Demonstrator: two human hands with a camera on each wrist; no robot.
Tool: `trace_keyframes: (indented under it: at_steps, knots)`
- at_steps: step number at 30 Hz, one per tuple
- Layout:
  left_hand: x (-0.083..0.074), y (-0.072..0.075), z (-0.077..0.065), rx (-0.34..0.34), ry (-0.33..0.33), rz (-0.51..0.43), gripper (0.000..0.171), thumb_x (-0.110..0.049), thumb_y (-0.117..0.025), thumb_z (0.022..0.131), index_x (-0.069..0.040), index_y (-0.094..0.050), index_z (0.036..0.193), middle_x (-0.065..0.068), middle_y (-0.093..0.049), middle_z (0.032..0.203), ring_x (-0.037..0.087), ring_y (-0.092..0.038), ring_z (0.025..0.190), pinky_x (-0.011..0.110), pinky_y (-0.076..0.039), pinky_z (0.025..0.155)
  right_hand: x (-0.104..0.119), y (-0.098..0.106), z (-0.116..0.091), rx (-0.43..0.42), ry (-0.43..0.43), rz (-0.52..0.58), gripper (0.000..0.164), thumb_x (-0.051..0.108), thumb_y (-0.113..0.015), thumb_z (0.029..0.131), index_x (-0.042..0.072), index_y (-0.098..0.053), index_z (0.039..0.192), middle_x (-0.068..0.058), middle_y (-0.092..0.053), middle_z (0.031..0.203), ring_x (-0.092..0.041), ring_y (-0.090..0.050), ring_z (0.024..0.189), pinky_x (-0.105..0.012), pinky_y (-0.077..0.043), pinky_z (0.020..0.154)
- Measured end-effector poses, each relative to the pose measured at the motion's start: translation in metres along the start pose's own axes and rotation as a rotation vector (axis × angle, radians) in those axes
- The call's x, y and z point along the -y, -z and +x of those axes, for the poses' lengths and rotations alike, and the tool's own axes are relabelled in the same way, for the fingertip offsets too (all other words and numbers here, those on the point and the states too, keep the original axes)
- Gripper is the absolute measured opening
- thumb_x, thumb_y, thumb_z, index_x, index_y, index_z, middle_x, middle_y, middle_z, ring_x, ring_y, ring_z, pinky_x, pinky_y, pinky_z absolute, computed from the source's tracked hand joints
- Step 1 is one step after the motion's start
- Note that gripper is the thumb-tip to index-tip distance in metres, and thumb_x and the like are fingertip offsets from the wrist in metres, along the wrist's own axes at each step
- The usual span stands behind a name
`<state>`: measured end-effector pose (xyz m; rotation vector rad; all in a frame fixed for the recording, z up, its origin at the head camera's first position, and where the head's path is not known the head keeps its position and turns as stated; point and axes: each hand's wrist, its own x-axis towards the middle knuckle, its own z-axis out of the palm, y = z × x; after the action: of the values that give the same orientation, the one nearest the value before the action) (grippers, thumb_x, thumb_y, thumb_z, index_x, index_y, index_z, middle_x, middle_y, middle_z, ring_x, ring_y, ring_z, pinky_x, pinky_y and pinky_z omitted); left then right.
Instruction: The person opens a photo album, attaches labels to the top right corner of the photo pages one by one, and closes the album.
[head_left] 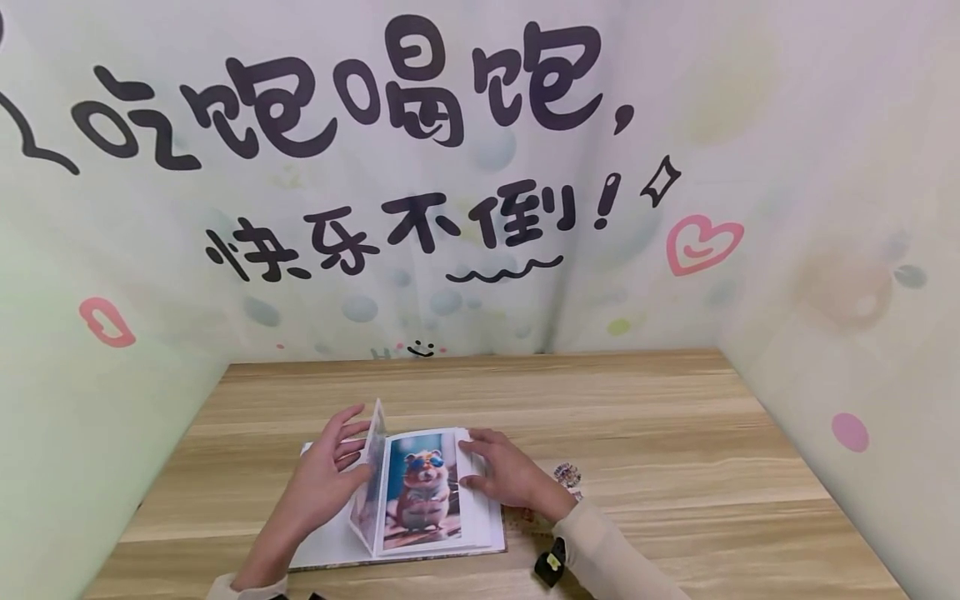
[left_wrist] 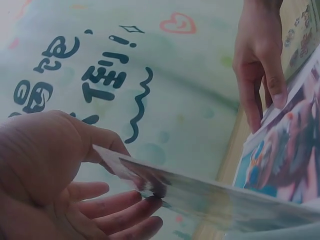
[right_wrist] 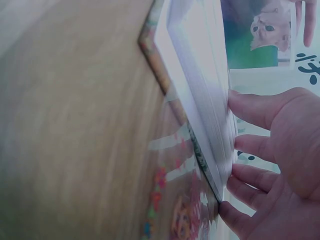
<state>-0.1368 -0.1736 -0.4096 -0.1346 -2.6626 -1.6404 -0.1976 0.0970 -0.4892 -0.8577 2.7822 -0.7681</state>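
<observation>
A photo album [head_left: 486,521] lies open on the table, its right-hand page showing a picture of a hamster in sunglasses [head_left: 425,492]. One album page [head_left: 372,475] stands nearly upright near the spine. My left hand [head_left: 322,475] holds that page by its outer edge; in the left wrist view the page [left_wrist: 200,195] runs between thumb and fingers. At the album's right side is my right hand [head_left: 513,471]. Its fingertips [right_wrist: 240,100] rest along the edges of the stacked pages [right_wrist: 210,115], fairly straight and spread apart.
Right of the album, partly under my right forearm, lies a clear sheet with small colourful cartoon figures [head_left: 567,475]. The wooden table [head_left: 675,433] is bordered by pale printed walls [head_left: 480,308] at the back and both sides.
</observation>
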Motion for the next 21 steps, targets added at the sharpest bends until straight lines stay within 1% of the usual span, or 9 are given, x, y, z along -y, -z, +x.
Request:
trace_keyframes:
  at_steps: [3, 6, 12, 15, 17, 19, 21]
  knots:
    - [0.004, 0.005, 0.000, -0.017, -0.022, -0.011, 0.073, 0.009, -0.063, 0.085, -0.006, -0.033, 0.150, 0.025, -0.047, 0.146, 0.042, -0.054, 0.126, 0.050, -0.046, 0.103, 0.000, 0.000, 0.000, 0.001, 0.000, 0.001, 0.059, 0.029, -0.072, 0.090, 0.005, -0.054, 0.141, -0.019, -0.042, 0.151, -0.036, -0.041, 0.138, -0.048, -0.037, 0.112]
    - [0.009, 0.010, -0.001, -0.033, -0.035, -0.002, 0.073, 0.010, -0.062, 0.086, -0.005, -0.032, 0.150, 0.024, -0.045, 0.148, 0.043, -0.054, 0.126, 0.050, -0.046, 0.103, 0.000, 0.000, 0.000, 0.003, -0.001, 0.006, 0.059, 0.029, -0.072, 0.090, 0.005, -0.054, 0.141, -0.019, -0.041, 0.152, -0.036, -0.041, 0.139, -0.048, -0.037, 0.112]
    - [0.019, 0.022, -0.003, -0.048, -0.018, 0.015, 0.072, 0.012, -0.056, 0.085, -0.003, -0.029, 0.151, 0.025, -0.042, 0.149, 0.044, -0.051, 0.128, 0.051, -0.046, 0.102, -0.001, 0.000, 0.000, 0.007, 0.001, 0.002, 0.060, 0.030, -0.072, 0.091, 0.006, -0.053, 0.142, -0.019, -0.041, 0.152, -0.035, -0.040, 0.139, -0.048, -0.037, 0.112]
    - [0.024, 0.026, -0.003, -0.059, -0.015, 0.016, 0.073, 0.013, -0.055, 0.085, -0.002, -0.029, 0.151, 0.026, -0.043, 0.148, 0.044, -0.051, 0.128, 0.041, -0.050, 0.100, -0.001, 0.001, 0.000, 0.010, 0.002, -0.004, 0.060, 0.030, -0.071, 0.091, 0.006, -0.053, 0.142, -0.018, -0.040, 0.153, -0.035, -0.040, 0.139, -0.048, -0.036, 0.113]
    - [0.027, 0.028, -0.003, -0.067, -0.016, 0.013, 0.072, 0.013, -0.055, 0.085, -0.001, -0.029, 0.151, 0.027, -0.044, 0.147, 0.044, -0.051, 0.128, 0.032, -0.050, 0.097, -0.001, 0.001, 0.000, 0.011, 0.002, -0.004, 0.060, 0.030, -0.071, 0.091, 0.006, -0.052, 0.142, -0.019, -0.040, 0.153, -0.035, -0.040, 0.139, -0.048, -0.037, 0.112]
    - [0.029, 0.030, -0.003, -0.075, -0.006, 0.014, 0.072, 0.013, -0.056, 0.085, -0.001, -0.030, 0.150, 0.027, -0.044, 0.147, 0.043, -0.051, 0.128, 0.020, -0.048, 0.094, -0.001, 0.001, -0.001, 0.013, 0.002, -0.002, 0.060, 0.030, -0.071, 0.091, 0.006, -0.052, 0.142, -0.019, -0.040, 0.153, -0.035, -0.040, 0.140, -0.048, -0.036, 0.113]
    - [0.032, 0.032, -0.003, -0.084, 0.007, 0.009, 0.071, 0.012, -0.058, 0.086, -0.001, -0.030, 0.150, 0.026, -0.045, 0.147, 0.042, -0.050, 0.129, 0.013, -0.045, 0.091, 0.000, 0.001, -0.001, 0.015, -0.001, 0.001, 0.061, 0.030, -0.072, 0.091, 0.006, -0.052, 0.143, -0.019, -0.040, 0.153, -0.035, -0.039, 0.140, -0.048, -0.036, 0.113]
